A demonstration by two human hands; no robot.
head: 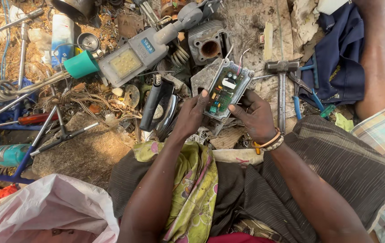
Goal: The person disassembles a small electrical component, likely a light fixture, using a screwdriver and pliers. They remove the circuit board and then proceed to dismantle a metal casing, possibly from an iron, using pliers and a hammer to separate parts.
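Both my hands hold a grey metal case (243,79) with a green circuit board (222,92) inside it, tilted up toward me. My left hand (191,114) grips its lower left edge, thumb on the board's corner. My right hand (256,116) grips the lower right edge, thumb pointing across the board's bottom. Thin red and white wires stick out of the case's top. A band of orange and beaded bracelets sits on my right wrist.
A hammer (282,85) lies right of the case, blue-handled pliers (307,92) beyond it. A grey LED street lamp (140,51), an engine cylinder (209,44), a clothes iron (162,108), a teal cap (81,64), wire coils and rods lie scattered. A white bag (53,209) sits lower left. Another person's leg (377,58) is at the right.
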